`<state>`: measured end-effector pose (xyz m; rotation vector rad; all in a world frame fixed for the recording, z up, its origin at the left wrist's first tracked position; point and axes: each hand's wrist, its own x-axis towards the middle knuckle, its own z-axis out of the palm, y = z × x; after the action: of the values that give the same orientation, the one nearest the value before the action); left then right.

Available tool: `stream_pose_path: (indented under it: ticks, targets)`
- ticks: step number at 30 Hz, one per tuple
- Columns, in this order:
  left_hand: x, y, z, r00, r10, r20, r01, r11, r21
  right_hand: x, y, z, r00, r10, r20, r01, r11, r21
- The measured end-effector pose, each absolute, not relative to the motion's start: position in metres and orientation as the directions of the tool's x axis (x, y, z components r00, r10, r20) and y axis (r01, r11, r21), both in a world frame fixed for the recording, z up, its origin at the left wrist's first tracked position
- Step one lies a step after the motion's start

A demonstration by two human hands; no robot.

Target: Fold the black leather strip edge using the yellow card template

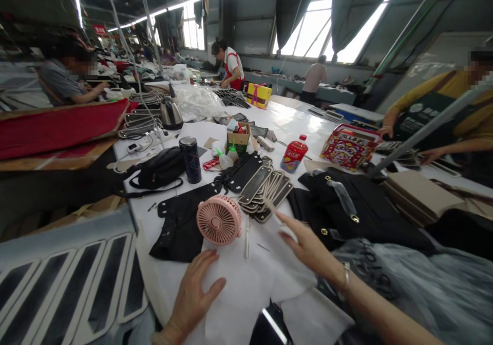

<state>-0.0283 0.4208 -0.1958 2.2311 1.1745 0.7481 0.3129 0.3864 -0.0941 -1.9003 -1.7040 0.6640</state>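
Note:
My left hand (pixel 196 294) lies with fingers stretched and thumb apart on the white sheet (pixel 246 283), just below a round pink fan (pixel 219 221). My right hand (pixel 308 245), a bracelet at its wrist, reaches toward a fanned pile of dark strips with pale edges (pixel 265 188). Its index finger points out and its thumb is apart; a pale blur at the fingertip cannot be made out. A thin white pen-like stick (pixel 247 240) lies between the hands. Nearest me, a shiny black object (pixel 270 324) rests on the sheet.
Black fabric pieces (pixel 179 232), a dark tumbler (pixel 190 160) and a red bottle (pixel 295 154) stand or lie around. Black bags (pixel 362 206) and clear plastic (pixel 385 278) fill the right. Framed strips (pixel 92 283) lie at left. A co-worker in yellow sleeves (pixel 435 103) works at right.

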Motion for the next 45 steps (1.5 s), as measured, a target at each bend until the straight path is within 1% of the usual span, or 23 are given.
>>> stream_pose_path:
  ticks: [2,4,6,7,8,10,12,14,16,18,19,21,23,25,28,32,35,37,39,41,45]
  targets:
    - [-0.031,0.42,-0.188,0.638,0.757,0.145,0.54,-0.573,0.616,0.292,0.373,-0.103,0.06,0.992,-0.108,0.792,-0.113,-0.6]
    - [-0.034,0.414,-0.181,0.757,0.65,0.064,0.497,-0.637,0.59,0.275,0.354,-0.116,0.083,0.976,-0.201,0.819,-0.182,-0.544]
    - [-0.033,0.403,-0.174,0.812,0.583,0.018,0.463,-0.663,0.588,0.263,0.334,-0.128,0.093,0.96,-0.265,0.827,-0.223,-0.517]
    - [-0.032,0.396,-0.171,0.819,0.574,0.013,0.455,-0.662,0.595,0.26,0.324,-0.132,0.083,0.956,-0.281,0.823,-0.225,-0.522]
    - [-0.029,0.389,-0.167,0.811,0.584,0.015,0.457,-0.65,0.607,0.259,0.318,-0.134,0.071,0.956,-0.283,0.813,-0.22,-0.539]
    - [-0.022,0.381,-0.156,0.756,0.655,0.012,0.489,-0.577,0.654,0.265,0.312,-0.129,0.061,0.967,-0.247,0.779,-0.201,-0.594]
    - [-0.015,0.382,-0.142,0.646,0.763,-0.01,0.515,-0.426,0.744,0.28,0.319,-0.115,0.093,0.978,-0.186,0.731,-0.194,-0.655]
    - [-0.011,0.391,-0.125,0.51,0.859,-0.04,0.491,-0.253,0.834,0.301,0.331,-0.094,0.163,0.979,-0.126,0.685,-0.204,-0.699]
    - [-0.01,0.405,-0.109,0.418,0.907,-0.049,0.444,-0.157,0.882,0.319,0.344,-0.073,0.228,0.969,-0.093,0.651,-0.223,-0.725]
    - [-0.013,0.415,-0.1,0.401,0.915,-0.054,0.436,-0.138,0.889,0.329,0.351,-0.057,0.232,0.967,-0.107,0.632,-0.233,-0.739]
    - [-0.015,0.418,-0.099,0.419,0.906,-0.062,0.441,-0.144,0.886,0.331,0.351,-0.053,0.193,0.972,-0.137,0.628,-0.23,-0.744]
    - [-0.019,0.418,-0.104,0.473,0.877,-0.082,0.464,-0.169,0.87,0.33,0.35,-0.051,0.051,0.972,-0.231,0.635,-0.21,-0.743]
    - [-0.024,0.415,-0.119,0.511,0.854,-0.099,0.497,-0.199,0.844,0.329,0.346,-0.059,-0.071,0.941,-0.332,0.674,-0.2,-0.711]
    - [-0.029,0.412,-0.138,0.508,0.854,-0.112,0.535,-0.211,0.818,0.33,0.344,-0.072,-0.07,0.916,-0.394,0.748,-0.213,-0.629]
    - [-0.034,0.411,-0.163,0.453,0.883,-0.118,0.574,-0.188,0.797,0.337,0.34,-0.093,0.014,0.907,-0.421,0.857,-0.227,-0.462]
    - [-0.037,0.414,-0.175,0.383,0.919,-0.093,0.605,-0.174,0.777,0.341,0.324,-0.106,-0.006,0.886,-0.464,0.951,-0.138,-0.276]
    - [-0.038,0.414,-0.178,0.358,0.932,-0.059,0.624,-0.192,0.758,0.345,0.3,-0.099,-0.018,0.895,-0.446,0.983,-0.064,-0.169]
    - [-0.039,0.413,-0.181,0.352,0.935,-0.045,0.628,-0.2,0.752,0.351,0.281,-0.09,-0.035,0.902,-0.431,0.99,-0.027,-0.138]
    - [-0.039,0.413,-0.185,0.348,0.937,-0.024,0.625,-0.213,0.751,0.357,0.262,-0.081,-0.058,0.899,-0.433,0.991,-0.001,-0.135]
    - [-0.039,0.414,-0.187,0.339,0.941,-0.003,0.625,-0.223,0.748,0.363,0.248,-0.075,-0.064,0.895,-0.442,0.989,-0.001,-0.147]
    - [-0.039,0.415,-0.188,0.328,0.944,0.019,0.629,-0.234,0.742,0.371,0.234,-0.07,-0.047,0.888,-0.458,0.978,-0.053,-0.203]
